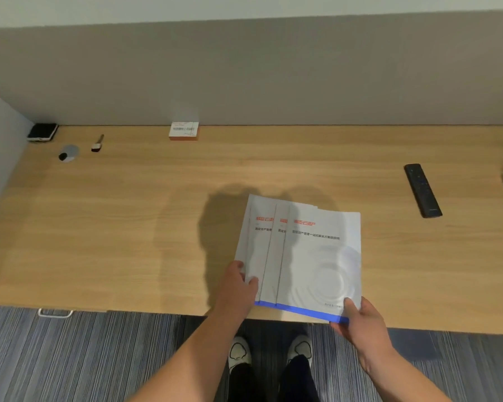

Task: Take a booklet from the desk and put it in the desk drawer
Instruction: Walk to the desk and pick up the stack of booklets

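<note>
I am looking down at the wooden worktop (128, 227), where a fanned stack of white booklets (302, 256) with a blue lower band is lying at the near edge, just overhanging it. My right hand (360, 323) is pinching the top booklet's lower right corner, thumb on the cover and fingers closed beneath, forearm angling in from the lower right. My left hand (238, 285) is pressing the stack's lower left edge, fingers curled closed against the paper.
</note>
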The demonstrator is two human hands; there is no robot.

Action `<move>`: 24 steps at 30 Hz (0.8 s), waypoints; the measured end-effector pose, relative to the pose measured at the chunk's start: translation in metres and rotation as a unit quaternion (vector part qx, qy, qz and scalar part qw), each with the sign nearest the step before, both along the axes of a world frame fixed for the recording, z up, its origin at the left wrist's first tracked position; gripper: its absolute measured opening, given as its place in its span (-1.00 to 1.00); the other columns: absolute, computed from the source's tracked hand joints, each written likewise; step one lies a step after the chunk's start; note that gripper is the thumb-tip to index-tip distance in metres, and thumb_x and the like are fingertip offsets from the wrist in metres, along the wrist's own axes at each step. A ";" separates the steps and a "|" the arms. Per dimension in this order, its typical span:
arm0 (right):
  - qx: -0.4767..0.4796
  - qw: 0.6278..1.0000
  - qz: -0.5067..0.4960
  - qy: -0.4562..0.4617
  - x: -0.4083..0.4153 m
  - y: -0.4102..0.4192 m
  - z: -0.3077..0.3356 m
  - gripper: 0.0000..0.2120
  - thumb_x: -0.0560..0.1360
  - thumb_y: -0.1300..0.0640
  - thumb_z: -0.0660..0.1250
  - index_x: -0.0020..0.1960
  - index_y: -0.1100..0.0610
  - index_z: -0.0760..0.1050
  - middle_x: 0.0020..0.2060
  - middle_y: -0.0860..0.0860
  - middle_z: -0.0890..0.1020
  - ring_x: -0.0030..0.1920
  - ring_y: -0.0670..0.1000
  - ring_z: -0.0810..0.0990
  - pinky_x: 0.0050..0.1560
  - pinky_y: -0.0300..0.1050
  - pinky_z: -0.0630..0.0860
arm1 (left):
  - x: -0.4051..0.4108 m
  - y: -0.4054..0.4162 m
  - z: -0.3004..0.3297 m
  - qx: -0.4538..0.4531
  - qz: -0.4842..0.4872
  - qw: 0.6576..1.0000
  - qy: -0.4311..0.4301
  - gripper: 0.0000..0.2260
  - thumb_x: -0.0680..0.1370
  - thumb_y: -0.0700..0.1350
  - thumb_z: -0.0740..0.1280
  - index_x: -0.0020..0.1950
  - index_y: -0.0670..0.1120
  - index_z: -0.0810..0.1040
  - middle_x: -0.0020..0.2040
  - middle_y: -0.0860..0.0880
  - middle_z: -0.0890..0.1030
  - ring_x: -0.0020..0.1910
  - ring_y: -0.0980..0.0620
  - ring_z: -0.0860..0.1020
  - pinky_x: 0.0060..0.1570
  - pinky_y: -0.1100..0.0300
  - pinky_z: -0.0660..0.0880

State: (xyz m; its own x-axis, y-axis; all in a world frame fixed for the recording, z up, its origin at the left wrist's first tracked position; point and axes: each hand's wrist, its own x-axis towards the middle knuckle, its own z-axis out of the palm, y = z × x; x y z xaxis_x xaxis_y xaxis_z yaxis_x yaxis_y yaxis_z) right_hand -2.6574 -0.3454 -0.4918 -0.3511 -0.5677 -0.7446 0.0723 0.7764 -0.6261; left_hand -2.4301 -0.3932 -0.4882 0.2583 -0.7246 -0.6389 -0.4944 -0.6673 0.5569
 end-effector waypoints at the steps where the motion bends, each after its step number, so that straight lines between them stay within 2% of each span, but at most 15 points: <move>1: -0.002 0.999 0.029 0.023 0.003 -0.003 -0.002 -0.81 0.63 0.20 0.15 0.02 0.09 0.54 -0.08 0.15 0.67 -0.08 0.16 0.64 -0.03 0.09 0.66 | -0.002 -0.002 0.000 0.007 -0.011 1.000 -0.001 -0.63 0.56 -0.02 0.31 0.32 -0.09 0.37 0.08 -0.02 0.57 -0.15 0.10 0.51 -0.33 0.34 0.35; 2: -0.005 0.997 0.059 0.050 0.006 -0.006 -0.005 -0.82 0.61 0.19 0.17 0.00 0.10 0.56 -0.12 0.16 0.67 -0.12 0.17 0.64 0.03 0.18 0.63 | -0.004 -0.005 -0.001 0.013 -0.023 1.000 -0.001 -0.65 0.55 0.04 0.32 0.26 -0.07 0.38 0.08 -0.03 0.57 -0.17 0.11 0.52 -0.35 0.34 0.34; 3: -0.008 0.993 0.087 0.076 0.008 -0.010 -0.008 -0.83 0.60 0.18 0.20 -0.01 0.13 0.57 -0.18 0.15 0.67 -0.16 0.18 0.63 0.01 0.19 0.61 | -0.006 -0.007 -0.002 0.020 -0.035 0.999 0.008 -0.64 0.53 0.09 0.32 0.22 -0.07 0.38 0.09 -0.03 0.57 -0.14 0.09 0.54 -0.33 0.31 0.36; 5: -0.006 0.983 0.141 0.121 0.014 -0.018 -0.006 -0.85 0.59 0.20 0.23 -0.01 0.20 0.57 -0.26 0.14 0.62 -0.27 0.12 0.56 -0.19 -0.02 0.53 | -0.009 -0.013 -0.005 0.030 -0.046 0.997 0.051 -0.58 0.52 0.14 0.32 0.24 -0.09 0.39 0.13 -0.04 0.57 0.00 0.00 0.57 -0.17 0.25 0.44; 6: -0.012 0.978 0.162 0.131 0.016 -0.023 -0.004 -0.88 0.58 0.21 0.24 -0.02 0.20 0.55 -0.27 0.15 0.61 -0.31 0.06 0.52 -0.28 -0.11 0.44 | -0.010 -0.016 -0.005 0.032 -0.029 0.996 0.082 -0.58 0.52 0.11 0.33 0.27 -0.11 0.40 0.15 -0.06 0.56 0.06 -0.03 0.56 -0.09 0.20 0.46; 8: -0.025 0.972 0.196 0.125 0.019 -0.030 0.000 -0.92 0.55 0.25 0.27 -0.03 0.10 0.50 -0.27 0.07 0.60 -0.31 -0.07 0.50 -0.33 -0.21 0.37 | -0.007 -0.020 -0.005 0.031 0.000 0.993 0.117 -0.63 0.57 0.00 0.30 0.31 -0.15 0.40 0.18 -0.09 0.55 0.11 -0.06 0.55 0.03 0.14 0.49; 10: -0.024 0.969 0.222 0.107 0.022 -0.038 0.002 -0.85 0.51 0.29 0.28 -0.01 0.06 0.48 -0.27 -0.06 0.59 -0.27 -0.10 0.51 -0.31 -0.24 0.39 | 0.000 -0.021 -0.004 0.018 -0.010 0.992 0.126 -0.67 0.60 -0.05 0.24 0.33 -0.13 0.40 0.21 -0.11 0.55 0.13 -0.07 0.55 0.16 0.03 0.52; 13: 0.007 0.971 0.217 0.105 0.029 -0.050 0.002 -0.94 0.46 0.25 0.33 -0.06 0.17 0.51 -0.28 0.04 0.63 -0.29 0.02 0.55 -0.27 -0.15 0.46 | 0.014 -0.016 0.003 -0.021 -0.051 0.987 0.151 -0.78 0.59 -0.04 0.20 0.22 0.07 0.48 0.17 -0.02 0.59 0.14 -0.01 0.57 0.21 -0.08 0.52; 14: 0.007 0.977 0.196 0.082 0.032 -0.053 0.003 -0.91 0.43 0.23 0.36 -0.07 0.21 0.53 -0.26 0.11 0.64 -0.27 0.07 0.58 -0.20 -0.08 0.52 | 0.017 -0.015 0.010 -0.036 -0.063 0.984 0.165 -0.81 0.60 -0.05 0.19 0.14 0.18 0.50 0.14 0.03 0.61 0.12 0.02 0.58 0.20 -0.07 0.53; 16: -0.025 0.988 0.152 -0.010 0.037 -0.056 0.000 -0.71 0.32 0.20 0.39 0.03 0.23 0.55 -0.18 0.17 0.67 -0.17 0.11 0.63 0.00 0.09 0.59 | 0.024 -0.013 0.023 -0.061 -0.092 0.979 0.173 -0.76 0.62 -0.08 0.19 0.03 0.30 0.50 0.09 0.06 0.64 0.10 0.05 0.60 0.16 0.01 0.55; 18: -0.070 0.985 0.131 -0.085 0.042 -0.058 0.002 -0.64 0.29 0.22 0.36 0.09 0.10 0.55 -0.11 0.16 0.70 -0.10 0.13 0.65 0.05 0.21 0.59 | 0.031 -0.015 0.037 -0.094 -0.119 0.972 0.179 -0.74 0.63 -0.13 0.20 0.02 0.25 0.52 0.06 -0.04 0.65 0.07 0.01 0.60 0.11 0.07 0.54; 20: -0.115 0.982 0.119 -0.086 0.047 -0.059 0.009 -0.71 0.41 0.30 0.33 0.09 0.08 0.54 -0.07 0.11 0.72 -0.08 0.11 0.69 -0.04 0.02 0.59 | 0.037 -0.023 0.047 -0.138 -0.140 0.965 0.176 -0.72 0.63 -0.19 0.19 0.07 0.20 0.54 0.04 -0.03 0.67 0.04 0.10 0.61 0.03 0.19 0.53; 22: -0.159 0.979 0.125 0.008 0.052 -0.059 0.012 -0.84 0.52 0.29 0.30 0.04 0.09 0.53 -0.10 -0.01 0.70 -0.05 -0.09 0.67 -0.08 -0.33 0.53 | 0.042 -0.033 0.049 -0.179 -0.141 0.962 0.153 -0.65 0.63 -0.27 0.16 0.09 0.19 0.51 0.01 0.13 0.65 0.00 0.34 0.58 -0.06 0.43 0.46; 23: -0.174 0.974 0.136 0.054 0.056 -0.057 0.015 -0.87 0.55 0.27 0.28 0.00 0.06 0.51 -0.12 -0.08 0.66 -0.07 -0.21 0.63 -0.13 -0.45 0.47 | 0.043 -0.036 0.046 -0.192 -0.131 0.962 0.143 -0.66 0.62 -0.31 0.14 0.08 0.14 0.50 -0.03 0.21 0.61 -0.03 0.42 0.56 -0.08 0.52 0.41; 24: -0.185 0.968 0.145 0.088 0.061 -0.054 0.018 -0.86 0.58 0.25 0.25 -0.04 0.01 0.47 -0.15 -0.12 0.62 -0.08 -0.25 0.59 -0.16 -0.48 0.44 | 0.043 -0.037 0.042 -0.198 -0.118 0.963 0.139 -0.68 0.62 -0.33 0.14 0.06 0.10 0.51 -0.05 0.27 0.58 -0.06 0.44 0.56 -0.12 0.57 0.38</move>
